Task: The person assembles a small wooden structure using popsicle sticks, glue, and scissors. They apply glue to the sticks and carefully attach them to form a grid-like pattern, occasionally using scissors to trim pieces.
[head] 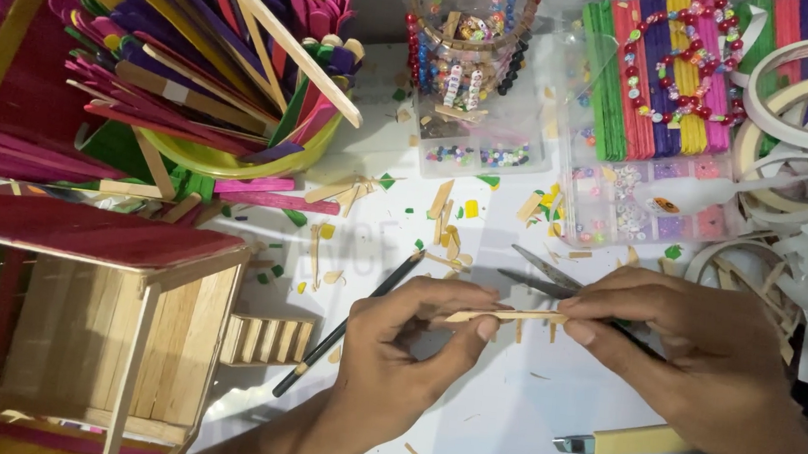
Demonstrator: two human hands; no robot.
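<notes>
Both my hands pinch one thin wooden stick.
Left hand (pixel 394 338) and right hand (pixel 695 350) fingers grasp the wooden stick (pixel 505 315) ends, just right of the black pencil (pixel 347 324), above the white tabletop (pixel 503 430).

on the table (pixel 503 430), a thin stick (pixel 503 315) lies between left hand (pixel 403 354) and right hand (pixel 695 355); scissors (pixel 546 274) just behind, pencil (pixel 347 324) left, stick house (pixel 113 328) near left, bead box (pixel 641 194) far right
</notes>
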